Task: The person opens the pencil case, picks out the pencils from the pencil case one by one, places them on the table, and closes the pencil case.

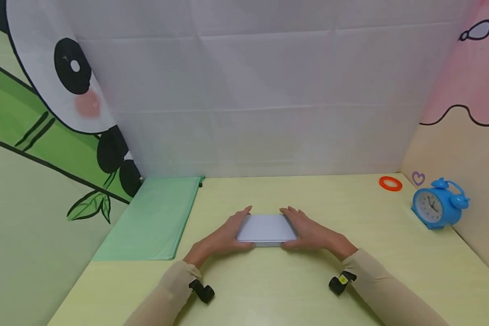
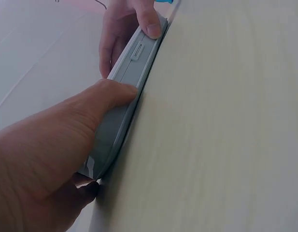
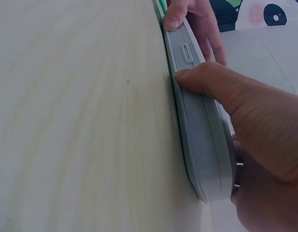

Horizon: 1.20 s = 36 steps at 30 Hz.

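A flat, light grey case (image 1: 266,228) with rounded corners lies level at the middle of the table, its lower edge right at the tabletop. On its near side is a small latch (image 2: 137,51), which the right wrist view shows too. My left hand (image 1: 230,232) grips the left end, thumb on the near side and fingers round toward the far side. The right hand (image 1: 307,231) holds the right end in the same way. The case's lid is down, so its inside is hidden.
To the left lies a folded green cloth-like mat (image 1: 151,219) on the table (image 1: 269,290). A blue alarm clock (image 1: 438,203) stands at the right edge, with an orange-red ring (image 1: 390,183) behind it. White cloth (image 1: 269,90) and printed panels enclose the back and sides.
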Tool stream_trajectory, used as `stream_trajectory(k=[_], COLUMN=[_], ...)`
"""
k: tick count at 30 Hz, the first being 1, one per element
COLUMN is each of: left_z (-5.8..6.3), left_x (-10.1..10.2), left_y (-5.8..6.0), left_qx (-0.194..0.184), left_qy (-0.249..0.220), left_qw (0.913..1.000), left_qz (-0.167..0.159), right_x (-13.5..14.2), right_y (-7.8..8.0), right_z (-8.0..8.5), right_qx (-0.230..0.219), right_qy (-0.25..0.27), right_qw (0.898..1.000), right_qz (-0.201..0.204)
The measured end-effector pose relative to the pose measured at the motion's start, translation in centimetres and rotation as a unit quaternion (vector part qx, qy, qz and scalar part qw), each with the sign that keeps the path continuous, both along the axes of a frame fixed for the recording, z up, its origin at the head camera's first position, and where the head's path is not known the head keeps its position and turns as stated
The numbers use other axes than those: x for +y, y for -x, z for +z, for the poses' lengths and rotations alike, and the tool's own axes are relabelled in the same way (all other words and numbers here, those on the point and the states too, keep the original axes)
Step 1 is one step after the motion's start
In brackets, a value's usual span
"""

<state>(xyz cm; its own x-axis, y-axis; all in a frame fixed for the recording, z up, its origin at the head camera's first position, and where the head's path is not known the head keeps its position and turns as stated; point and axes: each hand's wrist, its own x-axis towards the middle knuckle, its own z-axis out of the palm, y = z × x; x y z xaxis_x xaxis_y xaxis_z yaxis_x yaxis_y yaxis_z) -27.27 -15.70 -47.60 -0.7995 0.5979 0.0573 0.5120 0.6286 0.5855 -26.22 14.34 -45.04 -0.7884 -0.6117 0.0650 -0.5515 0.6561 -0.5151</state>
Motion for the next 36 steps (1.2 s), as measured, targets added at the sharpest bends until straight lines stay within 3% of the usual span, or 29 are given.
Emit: stream_trajectory(k=[9, 14, 18, 29, 36], left_z=[-0.2, -0.1, -0.3, -0.2, 0.4], left_x=[0.1, 0.2, 0.2, 0.5, 0.6], left_y=[-0.3, -0.2, 0.1, 0.1, -0.1], left_qx=[0.014, 0.040, 0.040, 0.050, 0.053], left_qy=[0.013, 0.018, 0.033, 0.053, 0.052], left_qw=[0.9998, 0.9990, 0.9985, 0.9971, 0.9968], left_qz=[0.005, 0.013, 0.016, 0.021, 0.029], right_x=[0.0, -0.2, -0.3, 0.0, 0.0], right_y=[0.2, 0.3, 0.3, 0.3, 0.8], right_z=[-0.2, -0.2, -0.2, 0.3, 1.2], right_qx=[0.001, 0.008, 0.011, -0.001, -0.034], right_qy=[-0.010, -0.019, -0.024, -0.021, -0.007], right_qw=[1.000, 1.000, 1.000, 1.000, 0.999], right_qz=[0.000, -0.006, -0.008, 0.009, 0.017])
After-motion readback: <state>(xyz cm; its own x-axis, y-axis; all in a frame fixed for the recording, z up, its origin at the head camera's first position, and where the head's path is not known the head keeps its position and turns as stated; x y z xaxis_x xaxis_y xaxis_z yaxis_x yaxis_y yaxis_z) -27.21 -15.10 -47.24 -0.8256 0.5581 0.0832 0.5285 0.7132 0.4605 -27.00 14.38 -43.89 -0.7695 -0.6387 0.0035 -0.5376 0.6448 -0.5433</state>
